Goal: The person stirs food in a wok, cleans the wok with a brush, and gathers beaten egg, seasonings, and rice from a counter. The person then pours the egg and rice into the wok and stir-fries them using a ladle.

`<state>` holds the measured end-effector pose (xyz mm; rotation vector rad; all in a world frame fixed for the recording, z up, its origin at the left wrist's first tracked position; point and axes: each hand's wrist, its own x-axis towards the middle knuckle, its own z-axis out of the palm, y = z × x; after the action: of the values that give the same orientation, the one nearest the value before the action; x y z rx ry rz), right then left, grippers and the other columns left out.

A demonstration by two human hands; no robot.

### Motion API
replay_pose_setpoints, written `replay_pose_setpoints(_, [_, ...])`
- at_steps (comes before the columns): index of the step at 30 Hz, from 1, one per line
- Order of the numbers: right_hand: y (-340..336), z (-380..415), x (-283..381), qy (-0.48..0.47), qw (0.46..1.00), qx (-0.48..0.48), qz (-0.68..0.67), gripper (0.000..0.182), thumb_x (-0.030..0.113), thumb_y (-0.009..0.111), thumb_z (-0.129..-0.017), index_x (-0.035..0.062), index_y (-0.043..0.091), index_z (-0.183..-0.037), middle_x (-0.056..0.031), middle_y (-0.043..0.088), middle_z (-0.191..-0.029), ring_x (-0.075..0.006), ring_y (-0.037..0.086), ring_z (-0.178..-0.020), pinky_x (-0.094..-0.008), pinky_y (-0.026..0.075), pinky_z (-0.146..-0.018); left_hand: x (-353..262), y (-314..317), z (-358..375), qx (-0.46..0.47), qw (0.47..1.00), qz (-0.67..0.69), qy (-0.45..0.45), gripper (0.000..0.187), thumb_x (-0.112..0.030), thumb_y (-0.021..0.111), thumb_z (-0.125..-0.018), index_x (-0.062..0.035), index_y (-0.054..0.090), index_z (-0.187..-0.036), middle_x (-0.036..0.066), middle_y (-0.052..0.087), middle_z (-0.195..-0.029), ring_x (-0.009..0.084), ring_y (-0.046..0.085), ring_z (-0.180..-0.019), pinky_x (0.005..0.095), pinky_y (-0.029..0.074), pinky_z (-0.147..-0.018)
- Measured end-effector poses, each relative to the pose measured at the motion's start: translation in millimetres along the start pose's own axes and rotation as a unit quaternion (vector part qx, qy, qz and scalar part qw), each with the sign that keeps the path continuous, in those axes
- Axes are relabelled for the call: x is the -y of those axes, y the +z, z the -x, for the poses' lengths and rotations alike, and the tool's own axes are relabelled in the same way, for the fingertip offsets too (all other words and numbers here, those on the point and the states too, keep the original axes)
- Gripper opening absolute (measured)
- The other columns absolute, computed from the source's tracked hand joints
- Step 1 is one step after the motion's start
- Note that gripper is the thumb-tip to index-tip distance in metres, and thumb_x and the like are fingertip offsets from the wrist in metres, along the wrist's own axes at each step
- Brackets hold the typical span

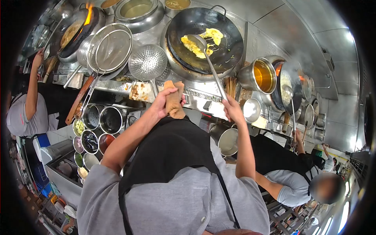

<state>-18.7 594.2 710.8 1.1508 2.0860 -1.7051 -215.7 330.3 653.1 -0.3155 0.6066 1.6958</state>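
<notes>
Your right hand (234, 111) is closed around the handle of the long steel ladle (214, 71), whose round bowl sits on the yellow cooked egg (213, 35) in the large black wok (184, 24). For good control, hold the handle firmly but with a loose wrist, and let the curved back of the bowl glide along the metal rather than dig in. Short, light strokes from the edge of the egg inward should lift the soft strands without smearing them up the wall.

Your left hand (158, 103) grips a folded tan cloth (174, 105), bunched between fingers and thumb and apart from the wok. A thick, even fold with no loose corner near the burner would protect your palm best if it meets hot metal.

The egg lies ahead of both hands, sideways between them, on the wok's floor. The ladle slants forward from your right hand to reach it. Just ahead of your left hand, a little to its left, is a round perforated steel strainer (147, 62). Beside your right hand, slightly forward, stands a bundled bamboo brush (230, 87); farther to its right is a steel pot of amber liquid (246, 79).
</notes>
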Motion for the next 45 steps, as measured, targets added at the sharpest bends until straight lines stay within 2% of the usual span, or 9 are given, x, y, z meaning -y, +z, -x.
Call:
replay_pose_setpoints(6, [20.2, -38.9, 11.1, -0.071, 0.96, -0.222, 0.155, 0.036, 0.024, 0.049, -0.101, 0.0065, 0.051, -0.132, -0.0032, 0.049, -0.06, -0.0181, 0.052, -0.046, -0.031, 0.038, -0.037, -2.4, 2.6, 19.3, 0.019, 1.0, 0.004, -0.014, 0.042, -0.025, 0.058, -0.09, -0.0025, 0.05, -0.125, 0.015, 0.062, -0.098, 0.03, 0.064, -0.092, 0.0366, 0.058, -0.081])
replay_pose_setpoints(12, [-10.0, 6.8, -11.5, 0.014, 0.995, 0.012, -0.1, 0.031, 0.026, 0.047, -0.104, 0.0105, 0.053, -0.129, 0.0035, 0.041, -0.057, -0.0066, 0.036, -0.034, -0.0244, 0.03, -0.029, -6.0, 38.8, 27.8, -0.083, 0.994, 0.065, 0.011, 0.042, -0.023, 0.057, -0.09, -0.0046, 0.048, -0.126, 0.018, 0.06, -0.106, 0.0273, 0.063, -0.083, 0.0363, 0.057, -0.074])
replay_pose_setpoints(18, [12.7, -23.3, -7.2, -0.08, 0.949, -0.249, 0.175, 0.04, 0.026, 0.053, -0.098, 0.0047, 0.052, -0.132, -0.0307, 0.065, -0.101, -0.0485, 0.062, -0.098, -0.0513, 0.048, -0.084, -2.9, -23.2, -1.5, 0.054, 0.994, 0.069, -0.057, 0.04, -0.022, 0.058, -0.089, -0.0099, 0.048, -0.126, 0.019, 0.061, -0.111, 0.0237, 0.061, -0.076, 0.0325, 0.054, -0.062])
replay_pose_setpoints(22, [54.2, -68.7, 0.3, -0.049, 0.984, -0.17, 0.019, 0.038, 0.027, 0.051, -0.1, 0.0062, 0.051, -0.132, -0.0116, 0.056, -0.062, -0.021, 0.055, -0.043, -0.0359, 0.043, -0.038, -3.7, -6.2, -30.7, -0.06, 0.992, -0.101, -0.044, 0.036, -0.029, 0.058, -0.093, -0.0113, 0.049, -0.123, 0.014, 0.063, -0.095, 0.0227, 0.063, -0.073, 0.0333, 0.055, -0.06])
replay_pose_setpoints(26, [22.9, -30.8, -29.7, -0.02, 0.997, -0.016, -0.069, 0.034, 0.029, 0.056, -0.1, 0.009, 0.053, -0.127, 0.0015, 0.043, -0.055, -0.0086, 0.041, -0.037, -0.0289, 0.033, -0.032, -14.3, 16.5, -88.7, -0.079, 0.995, -0.064, 0.009, 0.045, -0.045, 0.053, -0.098, -0.0085, 0.049, -0.124, 0.013, 0.064, -0.101, 0.0263, 0.065, -0.079, 0.0387, 0.059, -0.069])
replay_pose_setpoints(30, [-5.6, 11.4, -29.4, -0.02, 0.995, -0.08, 0.063, 0.033, 0.028, 0.054, -0.099, 0.0055, 0.053, -0.124, -0.0093, 0.055, -0.06, -0.0207, 0.053, -0.041, -0.0374, 0.042, -0.039, -21.9, 62.0, -140.8, -0.123, 0.99, -0.049, 0.054, 0.046, -0.05, 0.048, -0.1, -0.0065, 0.051, -0.117, 0.014, 0.065, -0.102, 0.0303, 0.069, -0.087, 0.0456, 0.059, -0.075])
replay_pose_setpoints(35, [35.3, -52.2, -1.8, -0.103, 0.951, -0.232, 0.178, 0.039, 0.027, 0.051, -0.097, -0.0008, 0.048, -0.124, -0.0328, 0.065, -0.087, -0.0484, 0.066, -0.083, -0.0528, 0.052, -0.071, -5.0, 44.4, -230.9, -0.243, 0.966, 0.025, 0.083, 0.02, -0.009, 0.052, -0.088, -0.0007, 0.052, -0.106, 0.015, 0.066, -0.095, 0.0314, 0.07, -0.077, 0.052, 0.059, -0.066])
replay_pose_setpoints(41, [-5.6, -7.5, -6.5, -0.013, 0.999, -0.018, 0.048, 0.03, 0.033, 0.058, -0.097, 0.0059, 0.056, -0.11, 0.0006, 0.046, -0.06, -0.0108, 0.044, -0.037, -0.0294, 0.031, -0.031, -8.4, 59.1, -152.0, -0.217, 0.972, -0.034, 0.082, 0.016, -0.013, 0.05, -0.091, -0.0013, 0.055, -0.099, 0.017, 0.067, -0.092, 0.0317, 0.069, -0.078, 0.05, 0.059, -0.068])
replay_pose_setpoints(45, [-15.3, 30.2, -6.4, -0.141, 0.943, -0.17, 0.249, 0.035, 0.031, 0.061, -0.094, 0.0004, 0.061, -0.112, -0.0198, 0.066, -0.082, -0.0355, 0.065, -0.083, -0.0437, 0.048, -0.076, -12.1, 46.9, -159.1, -0.238, 0.966, -0.058, 0.083, 0.019, -0.016, 0.047, -0.093, -0.0018, 0.058, -0.1, 0.016, 0.069, -0.096, 0.0311, 0.069, -0.078, 0.0489, 0.059, -0.071])
